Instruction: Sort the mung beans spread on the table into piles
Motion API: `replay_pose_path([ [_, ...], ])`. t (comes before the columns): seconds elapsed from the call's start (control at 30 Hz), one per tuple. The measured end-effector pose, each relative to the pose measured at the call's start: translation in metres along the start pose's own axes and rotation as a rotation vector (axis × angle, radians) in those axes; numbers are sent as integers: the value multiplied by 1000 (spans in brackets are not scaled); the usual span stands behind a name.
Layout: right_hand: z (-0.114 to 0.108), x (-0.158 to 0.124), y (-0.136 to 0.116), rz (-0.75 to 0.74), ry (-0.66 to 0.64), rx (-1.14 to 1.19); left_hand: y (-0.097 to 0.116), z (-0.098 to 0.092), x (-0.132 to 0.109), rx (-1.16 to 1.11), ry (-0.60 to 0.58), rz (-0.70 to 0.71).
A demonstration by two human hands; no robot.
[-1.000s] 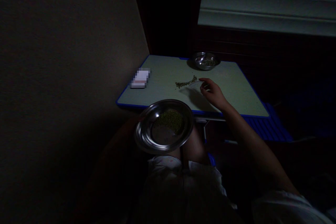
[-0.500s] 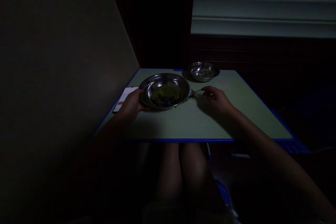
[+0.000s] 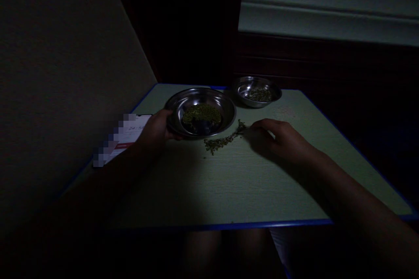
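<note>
Dimly lit, the left hand [image 3: 155, 130] grips the steel bowl [image 3: 200, 112] by its rim on the green table [image 3: 229, 183]. Beside it, the right hand [image 3: 281, 139] curls its fingers at the spilled bean trail [image 3: 222, 140]; whether they pinch anything is unclear

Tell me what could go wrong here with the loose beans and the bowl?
1. The loose beans lie bare on the table by the right hand; a sweep could scatter them, perhaps off the edge.
2. The left hand grips the bowl by its rim; tipping it might spill the pile inside.
3. The light is dim, so stray beans could be missed.
</note>
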State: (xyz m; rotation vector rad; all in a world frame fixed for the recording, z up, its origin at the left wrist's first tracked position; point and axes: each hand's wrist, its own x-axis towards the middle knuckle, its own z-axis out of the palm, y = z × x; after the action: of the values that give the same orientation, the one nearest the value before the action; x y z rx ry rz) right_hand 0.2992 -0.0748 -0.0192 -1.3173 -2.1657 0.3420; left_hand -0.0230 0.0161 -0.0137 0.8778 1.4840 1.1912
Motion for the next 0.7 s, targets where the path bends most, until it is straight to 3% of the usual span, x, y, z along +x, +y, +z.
replay_pose_path([
  [0.2,-3,-2,-4,-17,-69,-43,-2,1,1,56,-8,11],
  [0.7,3,0,-4,-30,-101,-159,-4,-1,1,52,-48,61],
])
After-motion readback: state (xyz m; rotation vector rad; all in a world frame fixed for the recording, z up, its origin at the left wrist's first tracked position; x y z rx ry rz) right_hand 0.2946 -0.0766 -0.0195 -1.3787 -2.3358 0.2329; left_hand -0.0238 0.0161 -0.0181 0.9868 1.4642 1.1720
